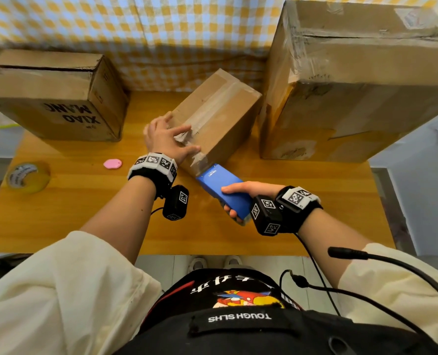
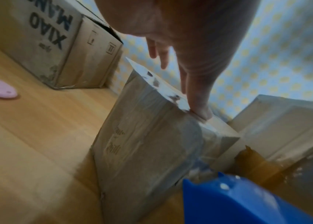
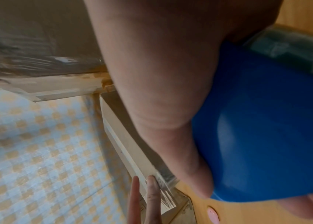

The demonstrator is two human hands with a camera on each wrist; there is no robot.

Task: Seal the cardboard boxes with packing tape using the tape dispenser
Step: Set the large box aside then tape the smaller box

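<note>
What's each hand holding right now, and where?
Right hand grips the blue tape dispenser around its rear body. Left hand presses flat on the small box, gripping nothing.

matt cardboard box [image 1: 220,116], glossy plastic dispenser [image 1: 225,190]

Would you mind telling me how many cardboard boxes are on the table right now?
3. One printed box stands at the back left, a small taped box lies in the middle under the left hand, and a large box stands at the right. None looks hidden.
</note>
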